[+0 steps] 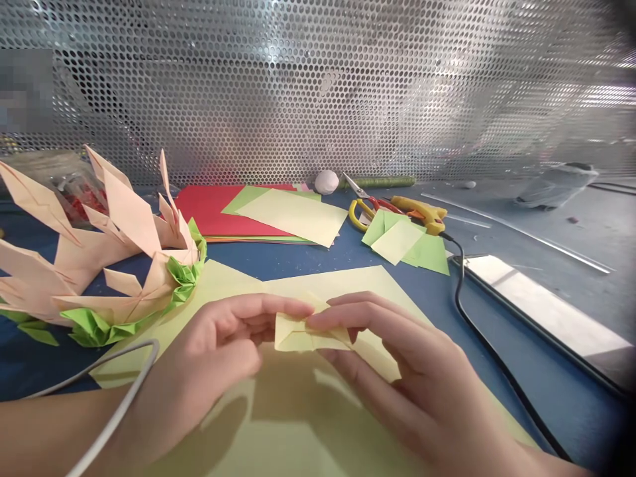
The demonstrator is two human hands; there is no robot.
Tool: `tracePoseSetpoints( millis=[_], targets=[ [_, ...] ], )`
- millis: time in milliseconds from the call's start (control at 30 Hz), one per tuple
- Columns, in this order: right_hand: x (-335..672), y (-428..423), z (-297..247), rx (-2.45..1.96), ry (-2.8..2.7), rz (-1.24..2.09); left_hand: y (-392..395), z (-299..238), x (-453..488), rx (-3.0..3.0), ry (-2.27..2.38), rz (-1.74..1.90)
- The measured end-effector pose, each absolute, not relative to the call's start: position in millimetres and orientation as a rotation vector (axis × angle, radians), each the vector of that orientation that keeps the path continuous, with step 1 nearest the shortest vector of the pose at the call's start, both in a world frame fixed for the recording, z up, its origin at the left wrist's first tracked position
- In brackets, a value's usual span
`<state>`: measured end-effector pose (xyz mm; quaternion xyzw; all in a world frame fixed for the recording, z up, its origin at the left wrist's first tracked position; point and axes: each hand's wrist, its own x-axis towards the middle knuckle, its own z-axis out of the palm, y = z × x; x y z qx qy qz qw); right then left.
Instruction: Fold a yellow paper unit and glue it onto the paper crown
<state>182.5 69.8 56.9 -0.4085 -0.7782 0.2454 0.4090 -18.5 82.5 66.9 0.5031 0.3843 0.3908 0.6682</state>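
Observation:
A small folded piece of pale yellow paper [298,339] with crease lines is held up between my hands. My left hand [209,358] has its index finger along the paper's top edge and its other fingers curled behind the left end; its thumb is apart from the paper. My right hand [412,371] grips the right part, index finger on top and thumb below. Beneath both hands lie large pale yellow sheets [397,298]. To the left stands a ring of folded peach paper petals [134,205] with green paper leaves [94,328] along its front.
Behind are red sheets [209,209], a cream sheet [298,215], small green squares [432,255], scissors [360,192] and a yellow glue gun [422,212]. A black cable [477,318] runs beside a phone-like slab [541,311] at right. A white cable [124,411] crosses my left wrist. Perforated metal [298,86] closes the back.

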Motion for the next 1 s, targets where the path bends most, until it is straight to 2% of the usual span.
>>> tracePoseSetpoints(
  millis=[133,333,567,767,1000],
  targets=[
    [178.6,73.1,57.6,-1.078,-1.818,0.499,79.9,63.5,-14.1,1.208,1.001,0.892],
    [179.1,68.1,56.8,-1.065,-1.862,0.735,80.0,69.7,-14.6,1.378,1.099,0.905],
    [177.1,67.1,55.1,-0.942,-1.826,0.705,77.7,69.0,-18.1,1.3,1.077,0.622],
    [181.4,67.4,59.8,-0.88,-2.011,0.705,77.8,67.1,-19.6,1.394,1.157,0.699],
    [183.5,68.4,55.5,-0.966,-2.03,0.616,83.2,72.1,-19.5,1.247,0.967,0.771]
  ],
)
